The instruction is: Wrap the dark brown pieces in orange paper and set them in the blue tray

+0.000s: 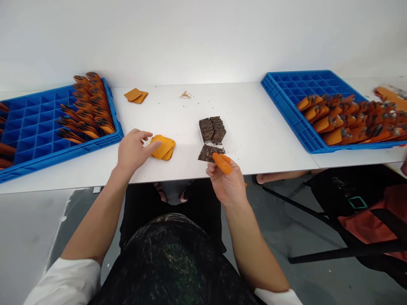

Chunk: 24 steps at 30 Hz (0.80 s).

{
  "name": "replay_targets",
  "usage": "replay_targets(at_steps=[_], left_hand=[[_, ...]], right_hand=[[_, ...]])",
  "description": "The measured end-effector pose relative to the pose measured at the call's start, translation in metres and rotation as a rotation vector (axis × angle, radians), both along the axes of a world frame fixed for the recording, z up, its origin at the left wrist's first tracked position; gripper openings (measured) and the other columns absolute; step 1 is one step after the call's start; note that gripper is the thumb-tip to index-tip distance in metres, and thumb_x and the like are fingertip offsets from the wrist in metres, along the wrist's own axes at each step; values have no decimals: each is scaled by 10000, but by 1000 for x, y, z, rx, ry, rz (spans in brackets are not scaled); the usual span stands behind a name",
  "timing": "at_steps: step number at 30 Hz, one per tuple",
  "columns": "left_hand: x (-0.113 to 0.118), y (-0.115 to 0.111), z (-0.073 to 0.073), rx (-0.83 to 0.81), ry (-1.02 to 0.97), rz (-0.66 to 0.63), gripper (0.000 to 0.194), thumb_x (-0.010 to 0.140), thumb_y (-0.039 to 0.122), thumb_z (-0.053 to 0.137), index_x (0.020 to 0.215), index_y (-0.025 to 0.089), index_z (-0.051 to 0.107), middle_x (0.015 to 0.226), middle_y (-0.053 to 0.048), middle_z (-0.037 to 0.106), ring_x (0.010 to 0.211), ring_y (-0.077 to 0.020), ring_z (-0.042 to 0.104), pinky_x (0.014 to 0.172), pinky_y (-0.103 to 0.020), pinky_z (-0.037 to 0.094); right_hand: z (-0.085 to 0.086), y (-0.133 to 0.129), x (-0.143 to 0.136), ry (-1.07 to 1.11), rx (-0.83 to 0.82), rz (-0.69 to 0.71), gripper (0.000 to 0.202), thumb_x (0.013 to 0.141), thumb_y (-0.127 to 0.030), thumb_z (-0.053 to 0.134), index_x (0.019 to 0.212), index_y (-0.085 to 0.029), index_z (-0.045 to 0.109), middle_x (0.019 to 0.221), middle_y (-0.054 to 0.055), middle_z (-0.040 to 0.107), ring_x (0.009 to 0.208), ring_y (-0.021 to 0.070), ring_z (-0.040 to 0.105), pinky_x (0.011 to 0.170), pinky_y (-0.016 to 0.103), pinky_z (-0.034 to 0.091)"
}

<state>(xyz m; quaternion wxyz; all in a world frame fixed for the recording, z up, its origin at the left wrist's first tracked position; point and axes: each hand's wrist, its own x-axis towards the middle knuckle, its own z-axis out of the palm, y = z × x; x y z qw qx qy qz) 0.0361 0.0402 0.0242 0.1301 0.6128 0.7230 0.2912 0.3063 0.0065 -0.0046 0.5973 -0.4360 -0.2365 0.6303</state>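
Fingers apart, my left hand is at a small pile of yellow-orange square pieces, its thumb over the pile's left edge; I cannot tell if it presses on them. My right hand wears orange finger covers and pinches a thin dark brown flake-like sheet just above the table's front edge. Right behind that sheet stand two rows of similar dark sheets, packed upright in a white holder.
Blue compartment trays stand on either side, a left tray and a right tray, both partly filled with orange pieces holding dark sheets. More orange squares and some rubber bands lie at the back of the white table.
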Motion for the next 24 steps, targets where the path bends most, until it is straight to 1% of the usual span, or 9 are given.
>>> replay_targets(at_steps=[1, 3, 5, 7, 10, 15, 21, 23, 24], left_hand=[[-2, 6, -6, -71, 99, 1, 529, 794, 615, 784, 1130, 207, 797, 1116, -124, 706, 1001, -313, 650, 876, -421, 519], [0, 12, -19, -178, 225, -2, 656, 753, 687, 801, 1207, 213, 785, 1194, -156, 687, 1101, -371, 633, 881, -446, 524], [3, 14, -29, -200, 272, -5, 680, 770, 711, 781, 1249, 229, 776, 1214, -163, 682, 1142, -391, 621, 881, -458, 525], [6, 12, -34, -166, 287, -4, 658, 807, 701, 756, 1283, 247, 769, 1223, -154, 684, 1129, -380, 629, 879, -457, 523], [6, 9, -31, -148, 318, -11, 605, 847, 671, 732, 1281, 251, 772, 1229, -150, 695, 1114, -371, 639, 870, -450, 520], [4, 10, -26, -231, 341, 6, 631, 837, 714, 719, 1212, 211, 786, 1231, -184, 700, 1159, -417, 619, 854, -476, 525], [3, 3, -31, -161, 336, 32, 574, 840, 670, 744, 1217, 239, 788, 1207, -161, 684, 1111, -381, 633, 840, -450, 523], [2, 2, -32, -129, 335, 38, 531, 855, 625, 748, 1221, 240, 779, 1230, -157, 692, 1145, -381, 627, 844, -443, 518], [1, 2, -32, -109, 333, 41, 478, 868, 579, 746, 1203, 241, 776, 1234, -153, 700, 1161, -378, 625, 847, -438, 513]], right_hand=[[-3, -3, 4, 19, -10, -2, 489, 526, -460, 1020, 813, -250, 685, 643, -62, 593, 611, 110, 535, 551, 263, 384], [-9, -9, 9, 33, -26, 8, 490, 538, -450, 1025, 814, -245, 676, 652, -60, 603, 610, 109, 548, 543, 262, 396], [-15, -15, 10, 35, -39, 24, 477, 546, -436, 1026, 811, -240, 681, 667, -54, 617, 607, 109, 550, 538, 266, 402], [-19, -19, 9, 33, -53, 31, 467, 547, -431, 1028, 811, -238, 694, 672, -52, 622, 605, 110, 548, 537, 271, 404], [-21, -22, 8, 29, -56, 35, 459, 547, -434, 1030, 812, -235, 712, 667, -49, 620, 609, 112, 546, 539, 272, 404], [-18, -23, 4, 37, -64, 44, 471, 516, -452, 1048, 787, -232, 731, 639, -47, 619, 598, 104, 527, 548, 264, 393], [-20, -25, -3, 23, -69, 59, 483, 501, -468, 1049, 764, -233, 718, 620, -49, 611, 587, 108, 519, 538, 269, 383], [-19, -25, -5, 12, -53, 72, 481, 513, -473, 1043, 772, -235, 715, 624, -49, 613, 591, 111, 527, 537, 272, 385], [-19, -25, -5, 7, -45, 78, 475, 523, -473, 1039, 778, -236, 716, 626, -48, 613, 592, 113, 529, 537, 275, 388]])
